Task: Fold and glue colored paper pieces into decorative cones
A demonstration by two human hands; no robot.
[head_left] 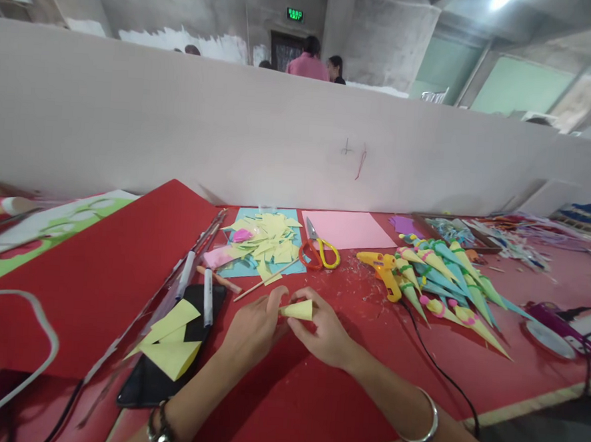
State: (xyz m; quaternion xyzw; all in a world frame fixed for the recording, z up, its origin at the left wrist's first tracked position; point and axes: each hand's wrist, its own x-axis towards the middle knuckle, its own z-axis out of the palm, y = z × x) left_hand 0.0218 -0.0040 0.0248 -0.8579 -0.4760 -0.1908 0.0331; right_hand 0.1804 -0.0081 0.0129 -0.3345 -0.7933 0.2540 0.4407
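A small yellow paper cone (300, 310) lies between my hands over the red table, its wide end toward the right. My left hand (258, 325) pinches its narrow end. The fingers of my right hand (323, 329) curl around the wide end. Just beyond are scissors (318, 249) with red and yellow handles, and a pile of yellow paper scraps (269, 239) on a light blue sheet (290, 269). At the lower left, more yellow paper pieces (174, 354) rest on a black phone (140, 385).
A yellow glue gun (385, 270) with a black cord lies right of the scissors, beside several decorated paper cones (443, 270). Behind is a pink sheet (350, 228). Markers (208, 296) and a thin stick (264, 280) lie on the left. A white partition (261, 132) borders the table (355, 398).
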